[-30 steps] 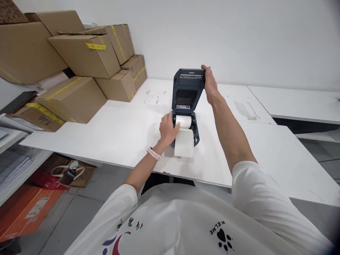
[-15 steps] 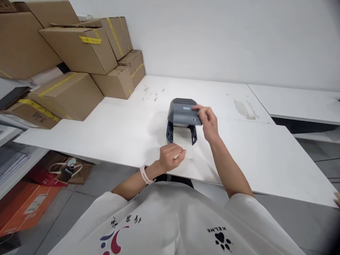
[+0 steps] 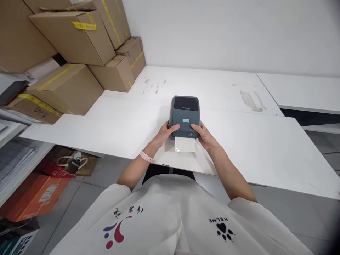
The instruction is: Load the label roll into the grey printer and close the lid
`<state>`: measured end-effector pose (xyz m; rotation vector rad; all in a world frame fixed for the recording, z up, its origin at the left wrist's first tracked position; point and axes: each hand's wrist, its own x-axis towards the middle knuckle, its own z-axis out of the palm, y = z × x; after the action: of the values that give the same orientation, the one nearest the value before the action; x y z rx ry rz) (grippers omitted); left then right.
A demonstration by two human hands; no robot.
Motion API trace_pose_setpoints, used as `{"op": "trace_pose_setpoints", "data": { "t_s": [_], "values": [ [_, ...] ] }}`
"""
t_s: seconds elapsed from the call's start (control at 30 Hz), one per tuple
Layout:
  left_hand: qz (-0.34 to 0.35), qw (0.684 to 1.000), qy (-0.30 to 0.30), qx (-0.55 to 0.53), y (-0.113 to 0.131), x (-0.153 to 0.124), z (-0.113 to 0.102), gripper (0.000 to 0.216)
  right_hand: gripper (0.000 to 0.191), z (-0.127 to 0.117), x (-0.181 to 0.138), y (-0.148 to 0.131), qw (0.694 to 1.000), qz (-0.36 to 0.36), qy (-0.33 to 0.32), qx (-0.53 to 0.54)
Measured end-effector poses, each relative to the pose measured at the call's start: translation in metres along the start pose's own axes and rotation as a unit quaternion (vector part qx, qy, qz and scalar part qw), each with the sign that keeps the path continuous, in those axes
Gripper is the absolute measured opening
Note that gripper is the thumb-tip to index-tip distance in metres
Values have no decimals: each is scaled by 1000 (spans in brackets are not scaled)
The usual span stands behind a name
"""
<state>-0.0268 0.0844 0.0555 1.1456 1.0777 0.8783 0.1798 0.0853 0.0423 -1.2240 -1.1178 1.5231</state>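
A dark grey label printer (image 3: 185,115) stands on the white table with its lid closed. White label paper (image 3: 185,145) sticks out of its front, toward me. My left hand (image 3: 166,132) grips the printer's front left corner, thumb on top of the lid and fingers down the side, partly hidden. At the front right corner my right hand (image 3: 204,135) grips in the same way, its thumb lying on the lid beside the light-coloured button.
Cardboard boxes (image 3: 71,85) with yellow tape are piled at the table's left end. The white table (image 3: 252,148) reaches to the wall behind. Below on the left are an orange box (image 3: 32,198) and a paper bag (image 3: 89,164) on the floor.
The printer's lid, half raised before under my right hand, is now down. My left hand has moved from the paper in front to the printer's left side.
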Motion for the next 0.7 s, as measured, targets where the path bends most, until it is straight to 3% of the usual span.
{"op": "trace_pose_setpoints", "data": {
  "t_s": [0.17,0.3,0.37,0.47,0.5,0.63,0.7],
  "values": [
    [19,997,67,-12,-6,7,2,64,90,4,6,10,998,-42,41,-20],
    [35,998,57,12,-14,1,6,63,100,4,9,14,996,-43,52,-63],
    [25,992,119,44,-24,-14,12,65,102,2,8,15,993,-47,47,-96],
    [-33,963,261,62,-44,-40,24,59,99,1,7,20,986,-69,47,-143],
    [-57,964,254,47,-49,-47,27,51,98,0,6,22,983,-78,46,-159],
    [-119,990,56,-59,-46,-54,35,42,105,-3,8,26,968,-101,42,-225],
    [-99,990,34,-91,-39,-51,36,39,109,-4,11,21,966,-89,72,-230]
  ]
}}
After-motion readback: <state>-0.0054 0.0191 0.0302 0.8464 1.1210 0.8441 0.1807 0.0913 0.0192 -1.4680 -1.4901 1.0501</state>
